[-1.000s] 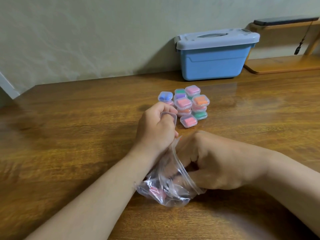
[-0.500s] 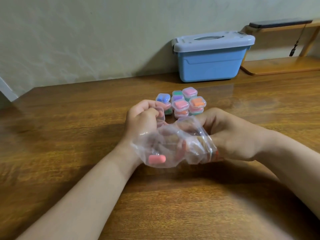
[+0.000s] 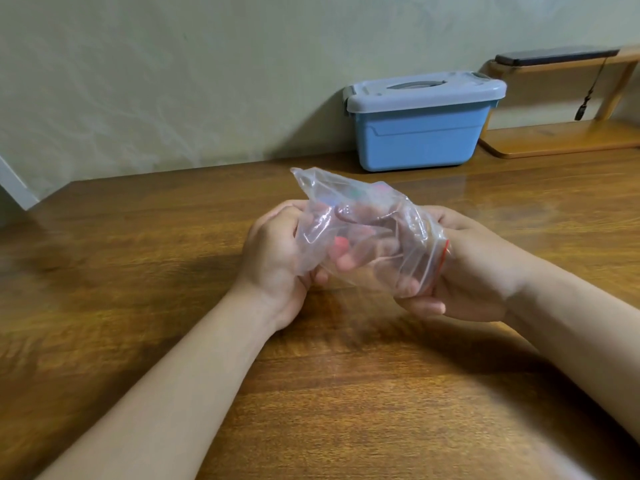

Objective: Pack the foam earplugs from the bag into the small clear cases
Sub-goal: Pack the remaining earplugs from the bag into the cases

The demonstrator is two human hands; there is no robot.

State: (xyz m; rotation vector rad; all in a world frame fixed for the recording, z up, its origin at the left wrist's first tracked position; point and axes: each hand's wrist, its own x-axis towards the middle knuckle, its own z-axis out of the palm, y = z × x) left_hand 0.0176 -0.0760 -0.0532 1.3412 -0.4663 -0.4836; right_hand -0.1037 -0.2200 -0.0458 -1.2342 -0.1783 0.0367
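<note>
I hold a crumpled clear plastic bag (image 3: 367, 230) up above the wooden table (image 3: 173, 271), one hand at each end. My left hand (image 3: 273, 247) grips its left end with curled fingers. My right hand (image 3: 474, 268) grips the end with the red zip strip. A pink foam earplug (image 3: 341, 244) shows through the plastic near my left fingertips. The stack of small clear cases is hidden behind the bag, with only faint green and pink colours showing through. The case my left hand held earlier is out of sight.
A blue storage box with a grey lid (image 3: 419, 133) stands against the wall at the back. To its right is a low wooden shelf (image 3: 561, 136) with a dark flat device (image 3: 554, 58) on top. The table's left corner lies at the far left.
Both hands have lifted the bag from the table and turned it, so it now sits higher and in front of the stack of cases. The earplug inside has shifted with it.
</note>
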